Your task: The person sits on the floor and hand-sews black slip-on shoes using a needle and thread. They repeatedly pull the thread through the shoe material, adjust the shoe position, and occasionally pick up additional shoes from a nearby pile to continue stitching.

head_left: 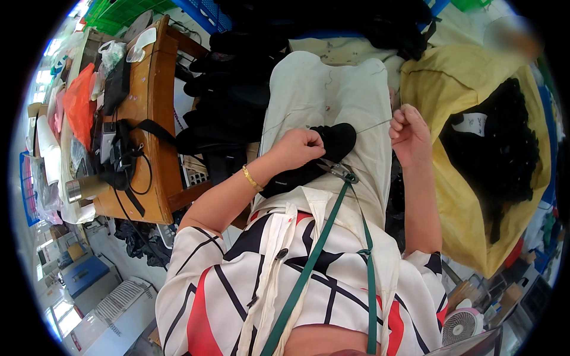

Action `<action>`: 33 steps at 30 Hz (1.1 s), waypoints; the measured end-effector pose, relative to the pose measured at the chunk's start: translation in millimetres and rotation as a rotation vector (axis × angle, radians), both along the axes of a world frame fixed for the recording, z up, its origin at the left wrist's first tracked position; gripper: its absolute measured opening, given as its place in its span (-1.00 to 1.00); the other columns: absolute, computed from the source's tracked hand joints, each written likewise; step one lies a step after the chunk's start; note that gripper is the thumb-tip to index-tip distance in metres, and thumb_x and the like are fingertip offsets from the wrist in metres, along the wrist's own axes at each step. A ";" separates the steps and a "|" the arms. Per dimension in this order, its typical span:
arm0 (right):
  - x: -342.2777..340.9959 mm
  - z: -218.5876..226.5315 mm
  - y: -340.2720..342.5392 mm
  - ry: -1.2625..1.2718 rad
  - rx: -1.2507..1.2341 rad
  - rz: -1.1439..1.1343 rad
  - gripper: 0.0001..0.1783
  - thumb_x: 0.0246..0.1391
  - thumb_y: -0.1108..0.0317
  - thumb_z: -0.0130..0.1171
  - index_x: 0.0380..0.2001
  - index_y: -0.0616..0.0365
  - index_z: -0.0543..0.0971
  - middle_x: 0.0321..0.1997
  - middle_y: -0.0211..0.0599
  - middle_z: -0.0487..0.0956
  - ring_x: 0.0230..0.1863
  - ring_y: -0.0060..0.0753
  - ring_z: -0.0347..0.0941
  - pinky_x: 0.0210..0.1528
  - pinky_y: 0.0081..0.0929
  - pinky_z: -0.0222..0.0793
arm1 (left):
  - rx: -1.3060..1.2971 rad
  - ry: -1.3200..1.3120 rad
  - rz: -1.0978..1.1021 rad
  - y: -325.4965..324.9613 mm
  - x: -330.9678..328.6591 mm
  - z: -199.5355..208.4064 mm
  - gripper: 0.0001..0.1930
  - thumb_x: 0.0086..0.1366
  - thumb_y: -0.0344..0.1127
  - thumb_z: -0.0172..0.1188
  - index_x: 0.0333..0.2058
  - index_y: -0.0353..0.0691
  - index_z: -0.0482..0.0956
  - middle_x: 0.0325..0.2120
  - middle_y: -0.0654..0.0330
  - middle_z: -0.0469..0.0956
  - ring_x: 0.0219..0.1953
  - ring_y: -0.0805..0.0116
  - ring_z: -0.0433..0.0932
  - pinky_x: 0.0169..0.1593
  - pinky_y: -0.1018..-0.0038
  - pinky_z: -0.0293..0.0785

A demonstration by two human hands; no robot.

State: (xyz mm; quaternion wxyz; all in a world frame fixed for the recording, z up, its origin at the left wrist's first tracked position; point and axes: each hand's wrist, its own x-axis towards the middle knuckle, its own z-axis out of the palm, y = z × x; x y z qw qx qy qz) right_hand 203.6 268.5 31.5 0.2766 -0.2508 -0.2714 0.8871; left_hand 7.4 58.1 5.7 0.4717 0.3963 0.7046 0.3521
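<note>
Across my lap, on the cream apron (362,107), lies a black cloth shoe (340,142) with a rounded end pointing away from me. My left hand (300,148) is closed at the shoe's left side, its fingertips pinched against the black cloth. Raised to the right of the shoe, my right hand (411,133) pinches a dark thread (375,125), which runs taut from the shoe to these fingers. Whether a needle is in the right hand cannot be made out. Small metal snips (341,171) hang on a green strap (314,255) and rest against the shoe's near edge.
Black shoes (222,113) are stacked at my left, beside a wooden table (142,77) carrying a black strap, a metal flask (86,188) and bags. A large yellow sack (457,196) with black pieces inside stands at my right. A small fan (463,325) is at lower right.
</note>
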 end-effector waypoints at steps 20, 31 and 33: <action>-24.5 28.9 -79.4 -0.704 1.368 0.193 -0.57 0.24 0.07 0.19 -0.25 0.33 0.59 -0.46 -0.31 0.55 -0.39 -0.54 0.40 -0.31 -0.48 0.35 | 0.175 -0.424 0.322 -9.4 10.1 46.4 -0.86 0.20 -0.41 0.28 -0.33 -0.35 0.54 -0.31 0.28 0.56 -0.28 0.55 0.49 -0.21 0.55 0.45; -8.1 -11.3 -86.7 -0.560 0.609 0.412 -0.55 0.23 0.00 0.16 -0.28 0.25 0.63 -0.50 -0.49 0.53 -0.56 -0.68 0.36 -0.52 -0.66 0.28 | 0.164 -0.634 0.206 -22.2 0.2 31.8 -0.93 0.23 -0.51 0.27 -0.31 -0.26 0.59 -0.38 0.38 0.58 -0.30 0.62 0.50 -0.19 0.63 0.44; -3.9 -21.0 -86.4 -0.601 0.539 0.441 -0.54 0.22 -0.02 0.17 -0.27 0.25 0.63 -0.49 -0.50 0.54 -0.56 -0.67 0.38 -0.53 -0.65 0.28 | 0.074 -0.502 0.154 -20.1 2.0 32.8 -0.94 0.27 -0.47 0.26 -0.28 -0.27 0.60 -0.37 0.39 0.57 -0.32 0.63 0.48 -0.21 0.64 0.43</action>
